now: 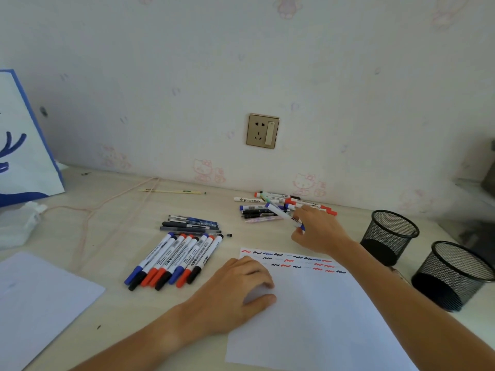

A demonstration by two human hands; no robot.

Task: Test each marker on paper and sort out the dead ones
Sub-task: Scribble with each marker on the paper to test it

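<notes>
Markers [171, 259] lie sorted left of the scribbled paper [308, 303]; right hand [318, 231] fingers pinch one marker [281, 212] above the far pile [278, 206]. Left hand [235, 287] presses the paper, fingers loosely curled, holding nothing. Two mesh cups [388, 236] stand right.

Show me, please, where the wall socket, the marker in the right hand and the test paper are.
wall socket [262, 131], head view, middle of its plate.
marker [278, 212], head view, white barrel.
right hand [318, 228], head view, back of hand.
test paper [316, 317], head view, blank area.

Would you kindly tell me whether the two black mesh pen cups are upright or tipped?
Both tipped: the nearer black mesh pen cup and the farther one lie on their sides, open mouths facing the camera.
</notes>
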